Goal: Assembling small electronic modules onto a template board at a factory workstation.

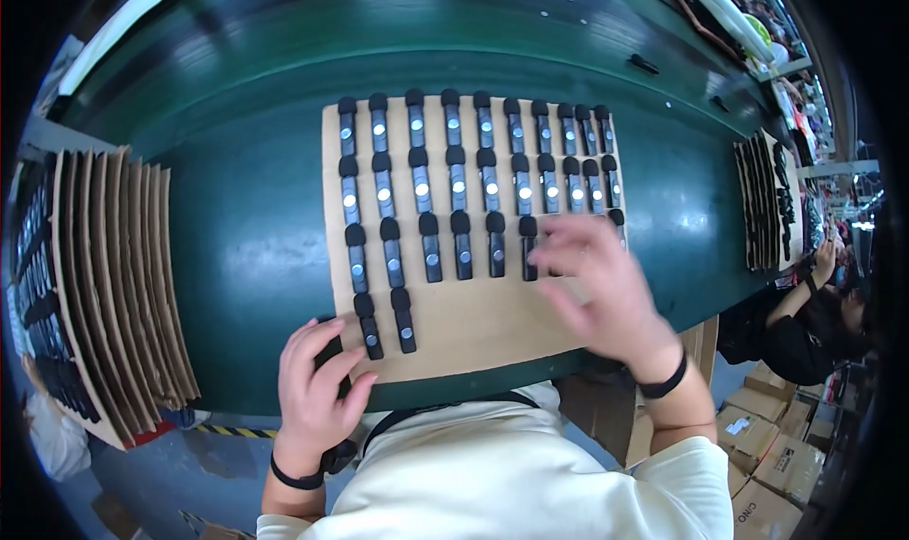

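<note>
Rows of small black clip-on microphones with foam tops lie on a brown cardboard sheet. Each body bears a pale round spot. The front row holds only two, one being this microphone. My left hand rests at the sheet's near left corner, fingers curved and apart from the thumb. A dark piece shows partly under those fingers; its kind is hidden. Over the right part of the third row, my right hand is blurred, fingers spread, beside a microphone. It covers some of that row.
The green tabletop surrounds the sheet. Upright cardboard sheets with black pieces stand at the left; another stack is at the right. A loose black piece lies at the far right. Boxes and another person are lower right.
</note>
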Demonstrator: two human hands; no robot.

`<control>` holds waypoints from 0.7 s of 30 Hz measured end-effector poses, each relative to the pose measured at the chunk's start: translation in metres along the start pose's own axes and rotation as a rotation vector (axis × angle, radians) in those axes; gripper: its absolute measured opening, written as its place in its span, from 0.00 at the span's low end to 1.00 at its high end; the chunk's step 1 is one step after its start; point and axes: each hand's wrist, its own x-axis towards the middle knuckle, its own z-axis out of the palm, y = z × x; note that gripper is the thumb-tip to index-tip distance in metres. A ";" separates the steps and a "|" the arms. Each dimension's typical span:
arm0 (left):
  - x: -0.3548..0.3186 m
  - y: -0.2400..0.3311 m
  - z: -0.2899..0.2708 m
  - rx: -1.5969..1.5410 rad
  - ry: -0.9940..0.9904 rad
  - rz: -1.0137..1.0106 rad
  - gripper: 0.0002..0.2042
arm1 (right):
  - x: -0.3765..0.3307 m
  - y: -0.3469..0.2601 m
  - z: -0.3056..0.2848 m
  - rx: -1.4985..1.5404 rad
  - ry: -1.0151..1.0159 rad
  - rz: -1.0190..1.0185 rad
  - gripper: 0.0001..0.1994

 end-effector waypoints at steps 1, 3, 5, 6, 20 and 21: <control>0.001 0.000 -0.003 -0.006 0.002 0.007 0.15 | 0.003 0.015 -0.014 -0.043 0.060 0.015 0.17; 0.004 0.002 -0.009 -0.035 0.062 -0.056 0.14 | 0.011 0.053 -0.042 -0.128 0.144 0.045 0.17; 0.009 0.002 -0.014 -0.055 0.094 -0.085 0.14 | 0.019 0.106 -0.069 -0.129 0.201 0.139 0.15; 0.011 0.002 -0.015 -0.073 0.102 -0.098 0.13 | 0.022 0.141 -0.077 -0.073 0.235 0.212 0.14; 0.044 0.014 -0.005 -0.005 0.081 -0.119 0.10 | 0.120 0.349 -0.129 -0.535 0.155 0.542 0.16; 0.045 0.015 -0.004 -0.007 0.078 -0.117 0.10 | 0.119 0.348 -0.134 -0.470 0.113 0.595 0.16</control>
